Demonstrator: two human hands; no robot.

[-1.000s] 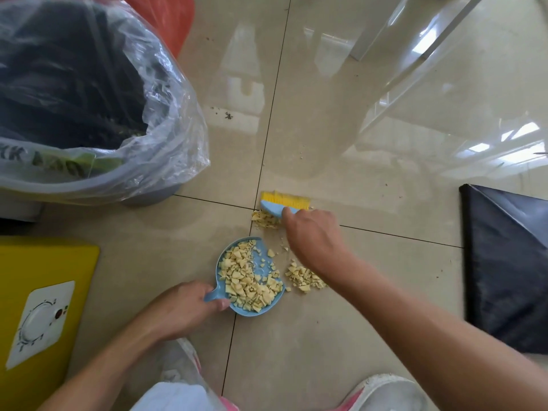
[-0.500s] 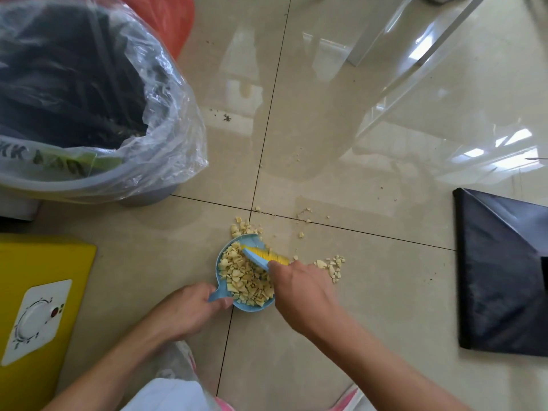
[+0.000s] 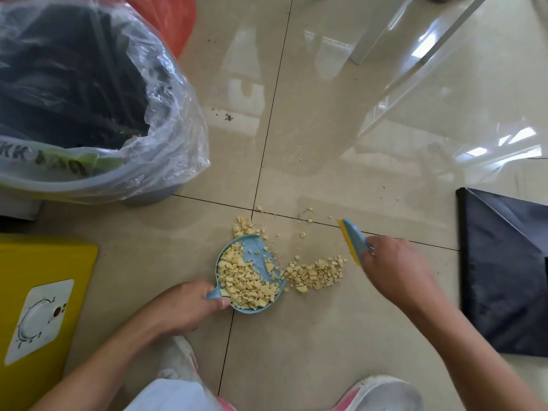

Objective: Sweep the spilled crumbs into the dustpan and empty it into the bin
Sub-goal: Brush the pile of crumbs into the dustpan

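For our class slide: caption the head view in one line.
Left hand steadies a crumb-filled dustpan; right hand holds the brush beside loose crumbs.

Blue dustpan [image 3: 257, 256] half full of yellow crumbs [image 3: 315, 274], gray lined bin [image 3: 89, 185] well apart

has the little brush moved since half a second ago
Yes. The brush was over the dustpan, left of the floor's vertical grout line; it now sits well right of that line, past the loose crumbs, in the right hand.
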